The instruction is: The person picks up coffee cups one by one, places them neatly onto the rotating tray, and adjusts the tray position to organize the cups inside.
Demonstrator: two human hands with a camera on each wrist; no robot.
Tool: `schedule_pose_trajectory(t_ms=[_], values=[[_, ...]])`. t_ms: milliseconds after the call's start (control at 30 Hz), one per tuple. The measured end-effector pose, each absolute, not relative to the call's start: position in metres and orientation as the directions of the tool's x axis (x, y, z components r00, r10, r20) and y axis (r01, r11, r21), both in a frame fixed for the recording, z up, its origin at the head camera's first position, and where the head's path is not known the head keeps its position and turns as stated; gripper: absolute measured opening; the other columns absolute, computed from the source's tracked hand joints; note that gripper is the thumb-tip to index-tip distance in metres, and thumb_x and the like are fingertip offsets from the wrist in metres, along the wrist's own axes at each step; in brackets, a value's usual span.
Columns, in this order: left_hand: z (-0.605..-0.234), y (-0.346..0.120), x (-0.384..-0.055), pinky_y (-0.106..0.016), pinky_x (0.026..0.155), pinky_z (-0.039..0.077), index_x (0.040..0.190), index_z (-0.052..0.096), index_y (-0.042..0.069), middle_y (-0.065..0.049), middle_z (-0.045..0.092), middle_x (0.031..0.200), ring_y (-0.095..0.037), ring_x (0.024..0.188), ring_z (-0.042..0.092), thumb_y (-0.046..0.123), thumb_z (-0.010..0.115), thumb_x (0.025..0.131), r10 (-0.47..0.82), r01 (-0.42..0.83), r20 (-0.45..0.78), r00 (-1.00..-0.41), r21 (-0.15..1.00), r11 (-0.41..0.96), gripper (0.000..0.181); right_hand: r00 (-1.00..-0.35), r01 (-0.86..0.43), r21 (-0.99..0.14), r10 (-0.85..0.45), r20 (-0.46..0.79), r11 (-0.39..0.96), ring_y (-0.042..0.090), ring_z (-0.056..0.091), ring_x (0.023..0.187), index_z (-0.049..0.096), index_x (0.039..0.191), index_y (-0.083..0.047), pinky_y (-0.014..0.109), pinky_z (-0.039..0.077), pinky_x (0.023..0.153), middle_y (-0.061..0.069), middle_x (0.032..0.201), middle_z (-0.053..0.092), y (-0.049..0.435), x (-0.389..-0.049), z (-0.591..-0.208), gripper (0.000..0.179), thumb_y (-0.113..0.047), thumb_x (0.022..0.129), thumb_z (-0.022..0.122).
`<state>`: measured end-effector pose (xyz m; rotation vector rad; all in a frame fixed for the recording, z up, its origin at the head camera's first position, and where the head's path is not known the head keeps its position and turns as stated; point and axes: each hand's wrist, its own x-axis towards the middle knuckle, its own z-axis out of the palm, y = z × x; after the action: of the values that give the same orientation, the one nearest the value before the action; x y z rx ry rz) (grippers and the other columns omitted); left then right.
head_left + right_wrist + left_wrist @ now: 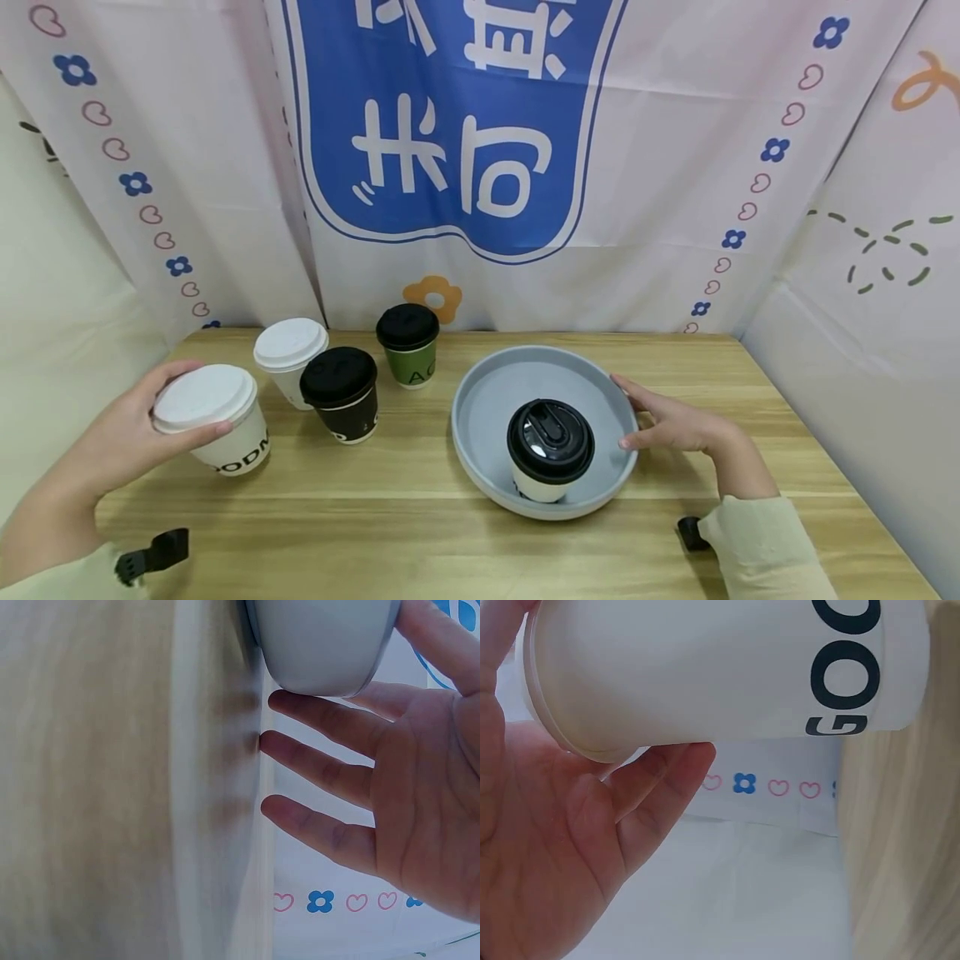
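Counter (420, 550): wood-grain; printed cloth (660, 208) behind.
Left grip (123, 437): thumb and fingers curled round lidded end of white cup (242, 423).
White cup: counter's left side, long axis near upright; base contact unclear.
Tray (487, 417): well right of white cup; black-lidded cup (551, 437) inside.
Right grip (671, 421): fingers spread, nearly straight, touching tray's right edge; nearer tray.

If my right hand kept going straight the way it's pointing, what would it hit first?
The gray tray: your right hand is right at its rim and seems to be touching it, though exact contact is hard to judge.
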<state>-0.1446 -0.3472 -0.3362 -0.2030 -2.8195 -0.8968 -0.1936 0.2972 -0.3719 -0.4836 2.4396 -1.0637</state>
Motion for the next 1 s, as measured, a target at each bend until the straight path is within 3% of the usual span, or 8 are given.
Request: schedule_pose_trajectory(t_ms=[233, 767, 867, 1000], values=[[-0.33, -0.342, -0.142, -0.03, 0.075, 0.037, 0.147, 0.037, 0.015, -0.028, 0.054, 0.131, 0.019, 0.095, 0.035, 0.03, 0.084, 0.079, 0.096, 0.192, 0.201, -0.975, 0.537, 0.822, 0.084, -0.84, -0.148, -0.755, -0.484, -0.245, 0.639, 0.055, 0.027, 0.141, 0.004, 0.159, -0.003, 0.072, 0.019, 0.112, 0.036, 0.157, 0.022, 0.296, -0.194, -0.371, 0.106, -0.028, 0.087, 0.077], [-0.312, -0.327, -0.133, -0.017, 0.072, 0.034, 0.146, 0.039, 0.019, -0.027, 0.054, 0.131, 0.018, 0.097, 0.036, 0.027, 0.088, 0.075, 0.152, 0.259, 0.241, -0.959, 0.513, 0.818, 0.087, -0.841, -0.146, -0.756, -0.482, -0.245, 0.639, 0.054, 0.028, 0.141, 0.004, 0.159, -0.003, 0.073, 0.019, 0.111, 0.037, 0.156, 0.024, 0.297, -0.195, -0.371, 0.106, -0.027, 0.086, 0.077], [-0.31, -0.322, -0.13, -0.015, 0.072, 0.033, 0.145, 0.041, 0.021, -0.017, 0.055, 0.131, 0.016, 0.097, 0.039, 0.025, 0.089, 0.073, 0.171, 0.292, 0.268, -0.948, 0.515, 0.806, 0.086, -0.845, -0.135, -0.753, -0.471, -0.252, 0.644, 0.054, 0.028, 0.142, 0.004, 0.159, -0.004, 0.073, 0.018, 0.112, 0.036, 0.156, 0.023, 0.297, -0.195, -0.371, 0.106, -0.027, 0.086, 0.077], [-0.308, -0.314, -0.126, -0.01, 0.074, 0.032, 0.143, 0.044, 0.024, 0.014, 0.051, 0.127, 0.011, 0.097, 0.043, 0.021, 0.09, 0.071, 0.202, 0.345, 0.312, -0.928, 0.522, 0.78, 0.085, -0.848, -0.125, -0.752, -0.463, -0.258, 0.647, 0.054, 0.027, 0.142, 0.004, 0.16, -0.005, 0.072, 0.02, 0.112, 0.035, 0.158, 0.021, 0.297, -0.194, -0.371, 0.105, -0.026, 0.087, 0.077]])
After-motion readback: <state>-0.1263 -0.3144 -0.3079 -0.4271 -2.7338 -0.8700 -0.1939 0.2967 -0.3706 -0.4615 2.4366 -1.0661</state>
